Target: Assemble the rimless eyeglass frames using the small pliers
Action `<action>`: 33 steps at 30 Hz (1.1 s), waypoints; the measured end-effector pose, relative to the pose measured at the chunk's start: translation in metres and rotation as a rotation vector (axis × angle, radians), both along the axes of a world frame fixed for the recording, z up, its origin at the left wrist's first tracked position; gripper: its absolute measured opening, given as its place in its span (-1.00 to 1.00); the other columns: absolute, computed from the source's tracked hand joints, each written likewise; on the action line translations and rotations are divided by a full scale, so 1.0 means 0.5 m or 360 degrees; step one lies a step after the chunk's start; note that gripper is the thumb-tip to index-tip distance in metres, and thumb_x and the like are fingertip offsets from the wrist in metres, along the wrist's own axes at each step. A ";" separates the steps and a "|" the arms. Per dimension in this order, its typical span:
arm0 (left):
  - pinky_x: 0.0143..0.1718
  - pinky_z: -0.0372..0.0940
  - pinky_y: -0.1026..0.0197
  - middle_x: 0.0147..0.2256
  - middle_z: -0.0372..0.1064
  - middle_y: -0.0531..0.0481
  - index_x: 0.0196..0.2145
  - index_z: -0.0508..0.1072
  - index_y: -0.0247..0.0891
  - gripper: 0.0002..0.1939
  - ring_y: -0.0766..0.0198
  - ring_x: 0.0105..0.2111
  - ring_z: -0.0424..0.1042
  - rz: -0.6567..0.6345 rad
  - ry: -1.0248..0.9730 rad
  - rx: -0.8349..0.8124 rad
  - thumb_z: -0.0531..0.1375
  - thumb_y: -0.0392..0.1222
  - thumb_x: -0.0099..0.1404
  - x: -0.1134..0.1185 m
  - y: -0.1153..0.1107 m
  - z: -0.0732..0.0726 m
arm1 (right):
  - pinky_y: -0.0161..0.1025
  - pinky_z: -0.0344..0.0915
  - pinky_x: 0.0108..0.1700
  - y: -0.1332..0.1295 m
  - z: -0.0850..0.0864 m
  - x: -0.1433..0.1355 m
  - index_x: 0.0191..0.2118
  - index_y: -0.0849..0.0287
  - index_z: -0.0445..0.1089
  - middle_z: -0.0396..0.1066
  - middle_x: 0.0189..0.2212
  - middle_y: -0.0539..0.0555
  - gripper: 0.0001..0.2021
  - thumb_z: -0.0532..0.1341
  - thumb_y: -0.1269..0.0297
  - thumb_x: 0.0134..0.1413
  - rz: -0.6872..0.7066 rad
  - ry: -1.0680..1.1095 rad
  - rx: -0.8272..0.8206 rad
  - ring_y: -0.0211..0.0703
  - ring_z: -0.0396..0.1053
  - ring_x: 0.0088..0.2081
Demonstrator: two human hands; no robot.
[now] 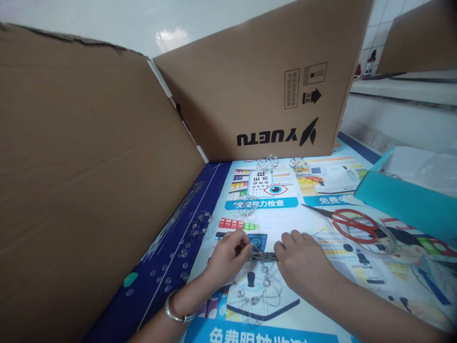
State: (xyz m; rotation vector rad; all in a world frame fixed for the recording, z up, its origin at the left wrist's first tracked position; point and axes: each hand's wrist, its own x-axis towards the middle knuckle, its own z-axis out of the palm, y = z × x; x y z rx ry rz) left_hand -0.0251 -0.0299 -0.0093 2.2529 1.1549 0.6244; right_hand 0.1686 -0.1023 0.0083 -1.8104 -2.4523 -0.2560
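Note:
My right hand (303, 261) is closed around pliers (264, 257), whose dark metal jaws point left. At the jaw tips my left hand (231, 255), with a silver bangle on the wrist, pinches thin wire beside the pliers. A piece of looped wire with clear beads (254, 300) hangs below the jaws, over the printed sheet. The fine wire ends near my fingertips are hard to make out. Scissors with red handles (357, 226) lie to the right of my right hand.
Loose clear beads (167, 281) and cut wires (167, 228) lie on the dark blue strip at left. Several beaded wire pieces (246, 205) sit farther back. Cardboard panels (264, 95) stand at the left and back. A teal box (407, 200) is at right.

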 end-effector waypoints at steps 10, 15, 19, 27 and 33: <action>-0.50 0.14 0.34 -0.53 0.28 0.07 -0.44 0.24 -0.25 -0.89 0.34 -0.50 0.26 -0.0001 -0.0015 -0.0033 0.06 -0.21 0.24 0.002 -0.002 0.000 | -0.17 -0.09 -0.42 -0.002 0.006 -0.013 -0.37 0.22 0.34 0.29 -0.44 0.14 -0.88 0.09 0.49 -0.05 0.0029 -0.0105 0.0076 -0.07 0.20 -0.38; -0.51 0.14 0.34 -0.53 0.28 0.07 -0.44 0.25 -0.25 -0.89 0.34 -0.50 0.26 -0.0014 -0.0022 -0.0037 0.05 -0.22 0.24 0.002 -0.002 0.002 | -0.18 -0.09 -0.43 -0.003 0.008 -0.014 -0.37 0.23 0.34 0.30 -0.44 0.15 -0.88 0.07 0.49 -0.03 0.0009 -0.0086 0.0036 -0.07 0.20 -0.38; -0.50 0.12 0.34 -0.53 0.25 0.08 -0.45 0.24 -0.26 -0.89 0.35 -0.50 0.24 -0.0035 -0.0034 -0.0019 0.05 -0.23 0.24 0.001 -0.001 0.003 | -0.19 -0.08 -0.43 -0.004 0.006 -0.012 -0.37 0.23 0.33 0.30 -0.44 0.15 -0.89 0.08 0.47 0.00 -0.0002 -0.0072 -0.0002 -0.08 0.21 -0.37; -0.49 0.11 0.34 -0.53 0.23 0.09 -0.44 0.25 -0.26 -0.91 0.35 -0.50 0.22 -0.0062 -0.0020 0.0015 0.06 -0.25 0.23 0.002 0.000 0.006 | -0.21 -0.06 -0.44 -0.006 0.007 -0.011 -0.37 0.26 0.33 0.30 -0.44 0.17 -0.88 0.07 0.51 -0.02 0.0005 -0.0039 -0.0067 -0.10 0.22 -0.37; -0.48 0.11 0.34 -0.53 0.22 0.10 -0.44 0.24 -0.26 -0.91 0.36 -0.50 0.22 -0.0102 -0.0020 0.0022 0.05 -0.27 0.23 0.000 0.001 0.008 | -0.21 -0.03 -0.43 -0.006 0.006 -0.012 -0.37 0.25 0.33 0.30 -0.43 0.17 -0.90 0.07 0.42 0.04 -0.0006 -0.0023 -0.0108 -0.10 0.22 -0.36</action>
